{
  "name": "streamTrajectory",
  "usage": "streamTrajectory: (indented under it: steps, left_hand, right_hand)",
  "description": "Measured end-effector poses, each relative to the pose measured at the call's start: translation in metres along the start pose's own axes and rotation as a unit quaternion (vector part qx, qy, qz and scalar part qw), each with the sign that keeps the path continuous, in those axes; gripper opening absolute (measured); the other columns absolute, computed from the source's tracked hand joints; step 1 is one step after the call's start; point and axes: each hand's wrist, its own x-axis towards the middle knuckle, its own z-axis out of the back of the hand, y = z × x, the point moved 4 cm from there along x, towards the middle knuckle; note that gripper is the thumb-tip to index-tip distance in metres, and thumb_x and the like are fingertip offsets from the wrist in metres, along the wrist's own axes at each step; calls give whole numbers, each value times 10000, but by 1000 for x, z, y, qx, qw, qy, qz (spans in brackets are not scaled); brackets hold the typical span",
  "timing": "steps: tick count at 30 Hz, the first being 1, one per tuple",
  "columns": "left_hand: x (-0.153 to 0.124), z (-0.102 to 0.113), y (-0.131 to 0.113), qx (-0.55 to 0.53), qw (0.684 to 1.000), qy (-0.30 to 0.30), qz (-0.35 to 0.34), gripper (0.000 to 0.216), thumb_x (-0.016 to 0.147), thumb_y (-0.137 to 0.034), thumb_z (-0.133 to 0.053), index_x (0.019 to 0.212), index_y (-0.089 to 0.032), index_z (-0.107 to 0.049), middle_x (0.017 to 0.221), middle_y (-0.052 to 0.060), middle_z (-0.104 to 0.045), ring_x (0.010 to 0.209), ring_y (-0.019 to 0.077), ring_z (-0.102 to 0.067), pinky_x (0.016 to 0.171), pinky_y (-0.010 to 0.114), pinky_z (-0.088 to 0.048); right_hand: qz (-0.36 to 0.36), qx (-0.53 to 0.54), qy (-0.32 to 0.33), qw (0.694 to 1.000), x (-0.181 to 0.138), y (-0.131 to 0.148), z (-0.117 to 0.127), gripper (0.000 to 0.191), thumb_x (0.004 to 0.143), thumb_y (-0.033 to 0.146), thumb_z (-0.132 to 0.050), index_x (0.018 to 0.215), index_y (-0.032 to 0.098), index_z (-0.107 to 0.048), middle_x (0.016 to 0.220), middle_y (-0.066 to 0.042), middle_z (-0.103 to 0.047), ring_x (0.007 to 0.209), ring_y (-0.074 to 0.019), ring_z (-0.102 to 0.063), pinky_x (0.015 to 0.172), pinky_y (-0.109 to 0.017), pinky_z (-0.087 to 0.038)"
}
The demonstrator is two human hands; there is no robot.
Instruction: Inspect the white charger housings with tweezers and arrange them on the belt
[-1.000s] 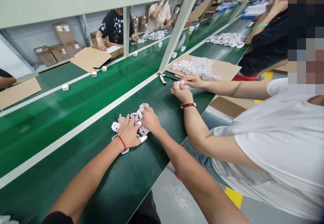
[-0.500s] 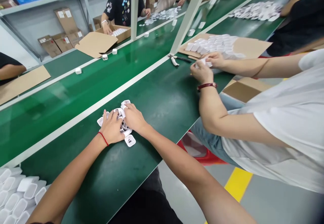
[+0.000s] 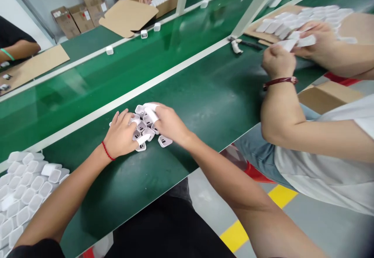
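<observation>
A small heap of white charger plugs [image 3: 146,127] lies on the green bench [image 3: 204,94] between my hands. My left hand [image 3: 121,135], with a red string at the wrist, cups the heap's left side with curled fingers. From the right, my right hand [image 3: 169,123] presses against the heap, fingers bent over the top plugs. White finger cots cover some fingertips. One plug [image 3: 165,141] lies loose just under my right hand.
Rows of white plugs [image 3: 23,188] fill the near left corner. To my right a person in a white shirt [image 3: 327,160] handles plugs [image 3: 295,42] beside a cardboard sheet stacked with more. Pliers [image 3: 236,47] lie on the bench. Single plugs [image 3: 109,50] sit on the conveyor beyond.
Both hands have drawn the heap of plugs nearer to me and closed tighter round it. The view has tipped down and left, bringing more of the plug rows into sight.
</observation>
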Motion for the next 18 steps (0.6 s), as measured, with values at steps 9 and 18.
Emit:
streamTrajectory:
  steps: [9, 18]
  left_hand:
    - [51, -16, -42, -63, 992, 99, -46, 636, 794, -528, -655, 1317, -182, -546, 1569, 159, -239, 1456, 473, -53, 1122, 708, -55]
    - [70, -27, -76, -51, 967, 138, -208, 327, 956, -412, -453, 1085, -210, -676, 1266, 118, -590, 1372, 350, -379, 1134, 700, -86]
  right_hand:
    - [-126, -68, -113, 983, -77, -101, 32, 513, 952, 526, -405, 1342, 216, -526, 1184, -136, -651, 1129, -304, -606, 995, -509, -474]
    - [-148, -162, -200, 955, -122, -124, 29, 554, 950, 544, -410, 1249, 115, -592, 1253, -190, -573, 1215, -307, -517, 1063, -478, -423]
